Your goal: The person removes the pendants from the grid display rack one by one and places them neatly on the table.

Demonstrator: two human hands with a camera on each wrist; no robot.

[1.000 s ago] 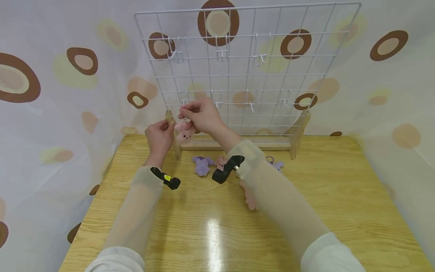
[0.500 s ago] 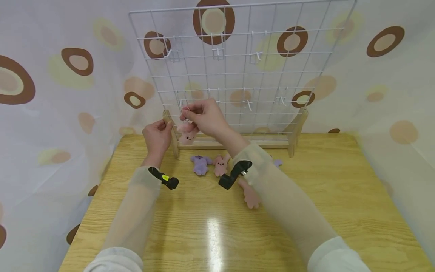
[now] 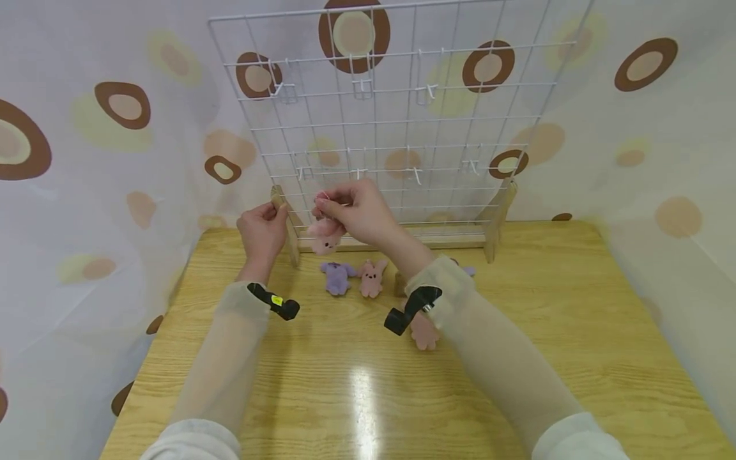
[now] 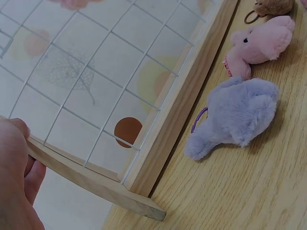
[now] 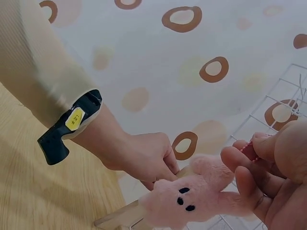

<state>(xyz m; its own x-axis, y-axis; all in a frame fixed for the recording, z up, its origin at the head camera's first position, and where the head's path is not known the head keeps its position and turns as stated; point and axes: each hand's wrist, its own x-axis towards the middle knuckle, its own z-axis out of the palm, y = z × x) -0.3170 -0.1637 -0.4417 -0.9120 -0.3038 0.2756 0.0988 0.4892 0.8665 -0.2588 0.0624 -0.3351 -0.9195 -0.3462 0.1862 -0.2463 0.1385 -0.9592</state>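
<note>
My right hand point(image 3: 362, 214) pinches the pink-red ring of a pink plush keychain point(image 3: 326, 244) in front of the wire grid's lower left. In the right wrist view the plush toy point(image 5: 187, 201) hangs below the fingers, its dark eyes and nose facing the camera. With my left hand point(image 3: 262, 233) I grip the left wooden upright point(image 3: 276, 197) of the grid stand; the left wrist view shows this wooden leg point(image 4: 91, 182) beside the hand. A white hook point(image 3: 303, 172) sits on the grid above the plush, apart from it.
On the table below the stand lie a purple plush point(image 3: 337, 279), a pink plush point(image 3: 370, 279) and a brown plush point(image 4: 274, 6). Another pink plush point(image 3: 424, 333) and a purple one point(image 3: 468, 271) are partly hidden by my right arm. Several white hooks hang on the grid.
My right hand has moved down and slightly right with the pink plush keychain, away from the lower left hook. My left hand keeps its grip on the upright. The head view has shifted slightly.
</note>
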